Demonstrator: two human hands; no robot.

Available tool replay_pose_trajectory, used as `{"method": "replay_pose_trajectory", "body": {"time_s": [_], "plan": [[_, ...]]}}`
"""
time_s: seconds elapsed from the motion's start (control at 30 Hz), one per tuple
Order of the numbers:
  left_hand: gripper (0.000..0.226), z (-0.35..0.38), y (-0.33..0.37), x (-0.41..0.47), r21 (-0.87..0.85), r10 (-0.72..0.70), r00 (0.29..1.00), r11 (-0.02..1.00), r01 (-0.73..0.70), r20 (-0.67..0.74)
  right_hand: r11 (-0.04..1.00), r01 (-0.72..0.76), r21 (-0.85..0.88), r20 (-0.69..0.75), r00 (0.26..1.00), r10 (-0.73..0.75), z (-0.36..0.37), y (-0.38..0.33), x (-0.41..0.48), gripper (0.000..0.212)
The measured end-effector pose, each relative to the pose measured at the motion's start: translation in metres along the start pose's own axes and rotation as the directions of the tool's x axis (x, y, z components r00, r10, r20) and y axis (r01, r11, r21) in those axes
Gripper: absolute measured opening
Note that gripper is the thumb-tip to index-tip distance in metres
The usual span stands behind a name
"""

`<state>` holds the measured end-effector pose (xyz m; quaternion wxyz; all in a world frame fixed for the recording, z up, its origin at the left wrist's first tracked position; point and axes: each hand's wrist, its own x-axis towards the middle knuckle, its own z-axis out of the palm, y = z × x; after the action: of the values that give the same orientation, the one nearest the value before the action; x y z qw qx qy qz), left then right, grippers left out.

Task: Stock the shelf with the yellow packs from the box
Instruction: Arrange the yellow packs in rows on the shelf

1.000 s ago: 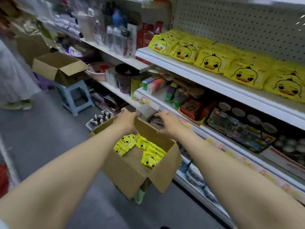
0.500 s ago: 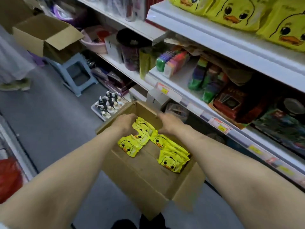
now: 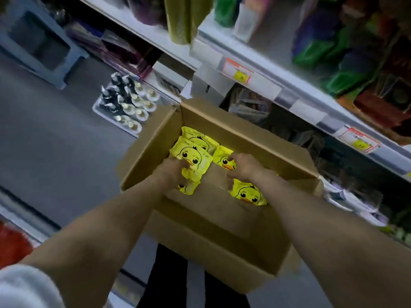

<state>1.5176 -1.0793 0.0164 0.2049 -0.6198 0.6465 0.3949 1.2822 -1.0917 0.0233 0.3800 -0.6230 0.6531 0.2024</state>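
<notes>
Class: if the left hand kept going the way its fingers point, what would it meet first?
The left hand already seems to touch a yellow pack; beyond it, likely the box wall.

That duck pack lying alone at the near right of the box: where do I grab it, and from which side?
Take the lone duck pack by its near edge, coming straight down from above. It lies flat, face up on the bare floor of the box, with open cardboard toward you and to its left. The right hand hovers just beyond it, so probably use that one.
</notes>
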Motion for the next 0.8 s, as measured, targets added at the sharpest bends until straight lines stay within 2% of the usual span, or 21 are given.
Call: {"method": "replay_pose_trajectory", "body": {"time_s": [0.13,0.33,0.43,0.53,0.67,0.8], "plan": [[0.066,0.015,-0.021,0.045,0.056,0.038,0.996,0.998,-0.043,0.081,0.993,-0.035,0.112,0.024,0.999,0.033,0.025,-0.013,0.047,0.06],[0.073,0.043,-0.04,0.083,0.175,0.106,0.991,0.977,-0.12,0.083,0.982,-0.002,0.19,0.019,1.0,-0.002,0.057,-0.046,0.108,0.073],[0.078,0.055,-0.053,0.09,0.208,0.133,0.99,0.968,-0.139,0.045,0.977,-0.037,0.211,0.041,0.999,0.029,0.076,-0.053,0.123,0.078],[0.078,0.059,-0.062,0.093,0.285,0.114,0.991,0.95,-0.129,0.069,0.973,-0.053,0.224,0.018,0.999,0.051,0.089,-0.057,0.13,0.08],[0.073,0.066,-0.074,0.095,0.269,0.072,0.989,0.958,-0.105,0.127,0.973,-0.113,0.203,-0.013,0.993,0.118,0.093,-0.064,0.136,0.088],[0.07,0.071,-0.077,0.093,0.186,0.069,0.982,0.977,-0.103,0.177,0.935,-0.161,0.317,0.029,0.987,0.16,0.105,-0.067,0.134,0.096]]}}
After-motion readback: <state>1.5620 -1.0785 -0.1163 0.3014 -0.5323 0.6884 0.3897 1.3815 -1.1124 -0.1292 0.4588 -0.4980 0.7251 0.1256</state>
